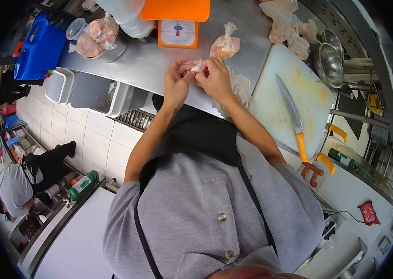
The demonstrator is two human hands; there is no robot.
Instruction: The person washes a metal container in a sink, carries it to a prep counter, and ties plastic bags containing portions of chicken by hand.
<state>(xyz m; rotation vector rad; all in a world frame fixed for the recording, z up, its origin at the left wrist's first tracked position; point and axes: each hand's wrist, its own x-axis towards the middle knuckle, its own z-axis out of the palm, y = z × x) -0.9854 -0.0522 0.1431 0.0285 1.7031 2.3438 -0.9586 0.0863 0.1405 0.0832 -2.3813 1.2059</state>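
Observation:
My left hand (178,86) and my right hand (215,80) meet over the front of the steel counter. Their fingers pinch a small crumpled piece of whitish plastic, apparently a plastic bag (197,65); most of it is hidden by the fingers. Just beyond my right hand sits a knotted clear bag of pale pinkish food (225,46). Loose clear plastic bags (239,88) lie beside my right wrist, at the counter's edge. Behind the hands stands an orange dial scale (178,33) with a tray on top.
A large knife (291,109) with a yellow handle lies on the white cutting board (275,69) at right. Metal bowls (330,65) and more filled bags (291,32) are beyond it. At left are a bowl of bagged food (99,37), a blue jug (40,46) and another person (17,186).

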